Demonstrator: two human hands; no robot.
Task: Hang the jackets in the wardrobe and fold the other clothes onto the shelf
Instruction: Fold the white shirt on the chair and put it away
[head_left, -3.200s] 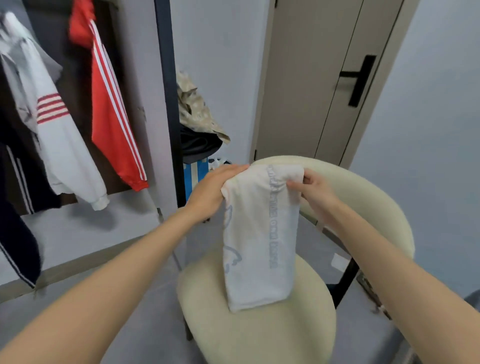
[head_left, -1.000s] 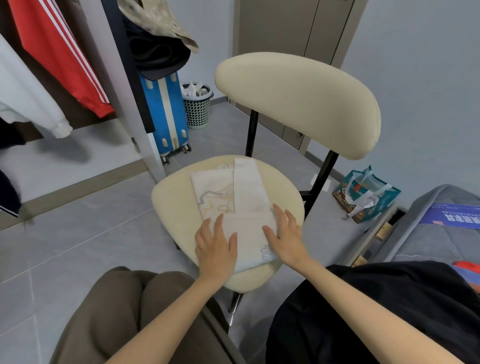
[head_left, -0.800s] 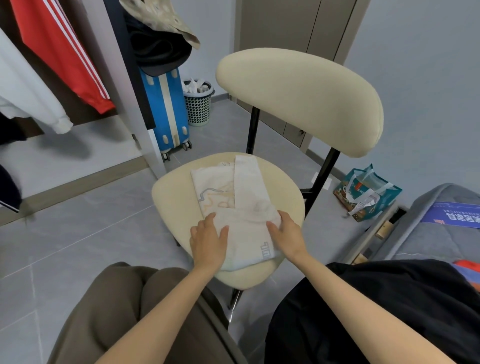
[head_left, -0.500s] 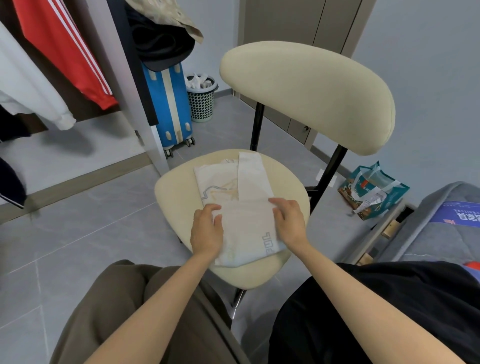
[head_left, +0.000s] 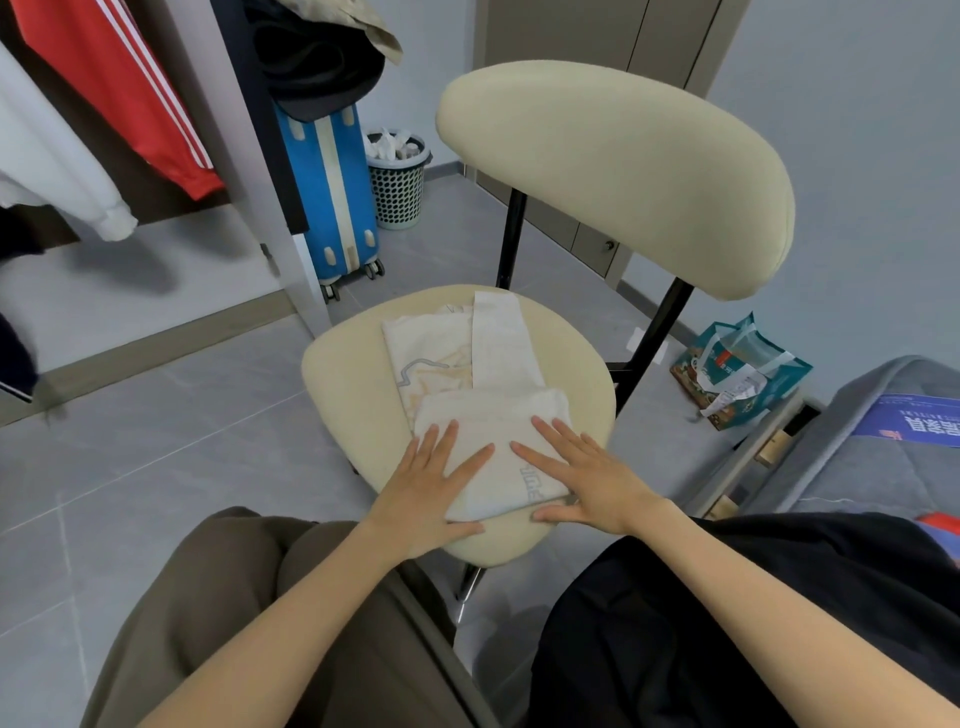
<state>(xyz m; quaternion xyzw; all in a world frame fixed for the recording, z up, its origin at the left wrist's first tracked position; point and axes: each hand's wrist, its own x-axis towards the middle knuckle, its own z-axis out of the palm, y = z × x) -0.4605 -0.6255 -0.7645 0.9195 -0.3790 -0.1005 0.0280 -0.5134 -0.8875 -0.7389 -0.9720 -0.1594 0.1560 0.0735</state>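
Note:
A white printed T-shirt (head_left: 467, 364) lies folded on the cream chair seat (head_left: 348, 379), its near end doubled over into a thicker pad. My left hand (head_left: 431, 483) presses flat on the left half of that pad, fingers straight. My right hand (head_left: 582, 473) presses flat on the right half, thumb at the seat's front edge. In the open wardrobe at the upper left hang a red jacket with white stripes (head_left: 119, 88) and a white jacket (head_left: 47, 171).
The chair's cream backrest (head_left: 613, 171) rises behind the seat. A blue suitcase (head_left: 332, 192) with dark clothes and a camouflage garment (head_left: 322, 57) heaped on top stands by the wardrobe post. Behind it is a mesh bin (head_left: 397, 182). A teal bag (head_left: 737, 369) and grey bedding (head_left: 883, 441) lie right.
Half a second ago both hands gripped the folded end's sides with curled fingers. Now they lie flat on top of it with fingers spread, and the fold sits nearer the seat's front.

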